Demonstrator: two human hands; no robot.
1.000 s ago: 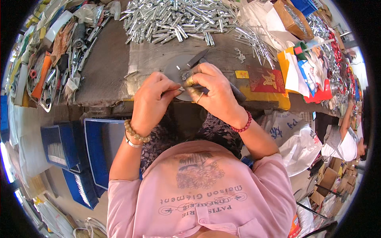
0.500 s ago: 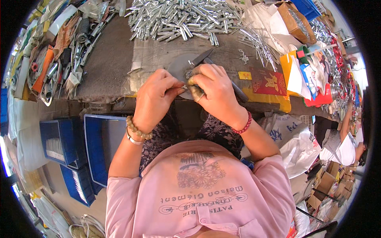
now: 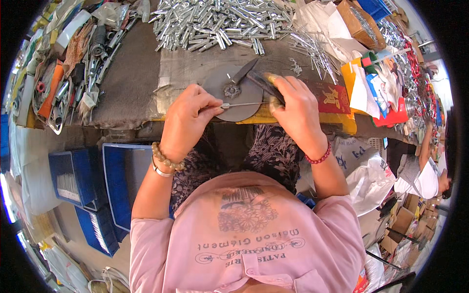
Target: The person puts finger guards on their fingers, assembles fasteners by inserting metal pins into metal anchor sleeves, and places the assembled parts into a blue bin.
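My left hand [image 3: 188, 119] pinches one end of a thin metal rod [image 3: 243, 104] that lies level across a round grey metal disc [image 3: 233, 90] at the bench's front edge. My right hand [image 3: 293, 105] holds the rod's other end, and a dark flat tool [image 3: 264, 84] sticks out from under its fingers. A small toothed metal piece [image 3: 231, 91] sits at the disc's centre, with a dark blade-like arm [image 3: 243, 72] pointing away from it.
A heap of short silver tubes [image 3: 220, 22] lies at the back of the bench, thin pins [image 3: 315, 49] to its right. Tools and clutter [image 3: 63, 68] fill the left side. Blue crates [image 3: 93, 185] stand lower left. Another person [image 3: 425, 171] bends at the far right.
My hands were close together over a small part. They have moved apart, and a thin rod now stretches between them above the uncovered grey disc.
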